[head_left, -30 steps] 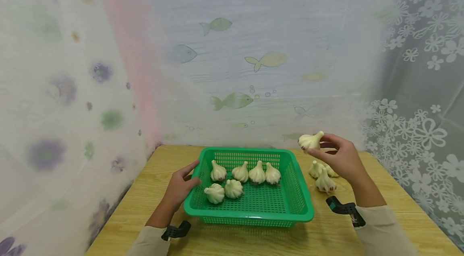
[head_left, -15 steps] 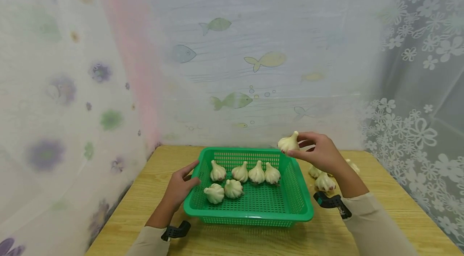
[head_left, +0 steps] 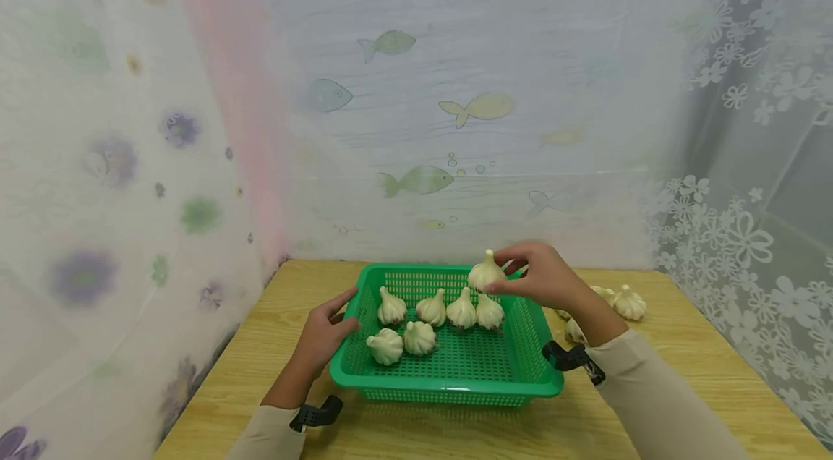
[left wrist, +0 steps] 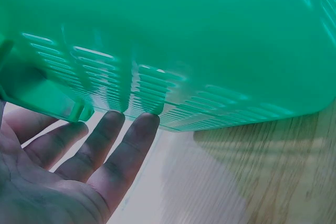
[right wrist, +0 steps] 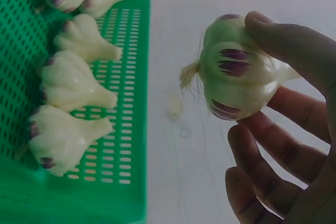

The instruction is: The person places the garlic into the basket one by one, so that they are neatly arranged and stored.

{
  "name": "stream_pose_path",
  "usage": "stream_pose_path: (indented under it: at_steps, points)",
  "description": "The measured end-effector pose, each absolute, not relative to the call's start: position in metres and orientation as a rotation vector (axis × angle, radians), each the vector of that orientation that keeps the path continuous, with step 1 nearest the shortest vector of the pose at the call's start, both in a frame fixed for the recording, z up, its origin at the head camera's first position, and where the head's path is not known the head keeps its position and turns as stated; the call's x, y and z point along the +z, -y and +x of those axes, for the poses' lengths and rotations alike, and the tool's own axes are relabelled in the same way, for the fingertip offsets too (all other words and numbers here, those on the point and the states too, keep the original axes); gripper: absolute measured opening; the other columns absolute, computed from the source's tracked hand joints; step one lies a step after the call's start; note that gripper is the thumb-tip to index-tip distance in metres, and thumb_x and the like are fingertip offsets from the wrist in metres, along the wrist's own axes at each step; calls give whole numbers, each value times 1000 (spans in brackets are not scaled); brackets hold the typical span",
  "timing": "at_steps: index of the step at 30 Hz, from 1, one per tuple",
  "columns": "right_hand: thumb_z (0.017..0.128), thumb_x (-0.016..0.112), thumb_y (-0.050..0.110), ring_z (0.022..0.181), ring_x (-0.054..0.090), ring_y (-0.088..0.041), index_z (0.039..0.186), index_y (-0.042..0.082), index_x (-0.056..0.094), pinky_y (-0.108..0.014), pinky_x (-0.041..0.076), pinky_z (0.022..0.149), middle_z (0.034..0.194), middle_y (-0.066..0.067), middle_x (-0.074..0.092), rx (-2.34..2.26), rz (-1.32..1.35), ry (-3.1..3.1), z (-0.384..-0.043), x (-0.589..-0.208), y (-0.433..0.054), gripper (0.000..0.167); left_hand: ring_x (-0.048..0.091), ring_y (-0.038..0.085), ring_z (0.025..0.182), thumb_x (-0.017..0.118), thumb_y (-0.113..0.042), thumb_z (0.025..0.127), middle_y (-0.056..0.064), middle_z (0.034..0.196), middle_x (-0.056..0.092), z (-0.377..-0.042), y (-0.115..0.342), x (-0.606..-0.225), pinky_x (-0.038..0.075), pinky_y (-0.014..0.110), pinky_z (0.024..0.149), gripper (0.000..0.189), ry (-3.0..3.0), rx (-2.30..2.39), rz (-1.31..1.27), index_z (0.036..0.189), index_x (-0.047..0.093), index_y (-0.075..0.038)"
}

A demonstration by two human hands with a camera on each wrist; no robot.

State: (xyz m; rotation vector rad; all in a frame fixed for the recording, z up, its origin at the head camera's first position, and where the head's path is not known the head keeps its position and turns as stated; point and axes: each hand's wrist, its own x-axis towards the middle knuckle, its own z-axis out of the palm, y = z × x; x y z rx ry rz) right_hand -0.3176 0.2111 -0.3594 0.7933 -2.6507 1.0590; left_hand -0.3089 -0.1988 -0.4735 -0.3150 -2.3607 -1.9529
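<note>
A garlic bulb [head_left: 486, 273] is pinched between the thumb and fingers of my right hand [head_left: 536, 278], above the back right part of the green basket [head_left: 449, 391]. The right wrist view shows purple streaks and a root tuft on this bulb [right wrist: 231, 72]. At the basket's left side, my left hand [head_left: 325, 333] rests against the rim. Seen from the left wrist, its fairly straight fingers [left wrist: 123, 156] touch the outer wall of the basket. Several bulbs sit inside: a back row including one garlic bulb [head_left: 392, 307], and two nearer the front left, one garlic bulb [head_left: 385, 348] outermost.
More garlic bulbs [head_left: 629, 303] lie on the wooden table [head_left: 677, 373] right of the basket, partly hidden by my right forearm. A patterned curtain [head_left: 416, 120] hangs along the table's back edge, with further sheets at both sides.
My right hand has carried the garlic bulb leftward from beyond the basket's right side and slightly down, over the back row. My left hand and the basket have stayed put.
</note>
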Motion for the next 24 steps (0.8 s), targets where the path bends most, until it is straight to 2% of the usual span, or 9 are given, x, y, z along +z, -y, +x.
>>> stream_pose_path:
  at_steps: [6,16,24]
  points:
    - [80,88,44,99,71,-19,131,16,74,-35,59,79,130,-6,70,1071,795,2758,-320,-363,-198,59,61,40,131,64,-3,94,17,161,43,-309,198,-473,60,41,79,67,2361,-1953,-311,157,47,-19]
    - [84,86,40,96,72,-20,123,16,77,-34,59,79,132,-8,71,1058,961,2805,-327,-375,-177,47,60,41,131,64,-3,95,18,161,43,-310,200,-474,60,42,79,67,2364,-1948,-308,157,47,-20]
    - [83,86,39,95,75,-20,123,13,77,-32,60,78,130,-9,72,1065,1017,2863,-333,-384,-169,49,61,40,131,64,-4,94,17,161,43,-311,201,-474,60,41,79,68,2365,-1954,-296,157,48,-20]
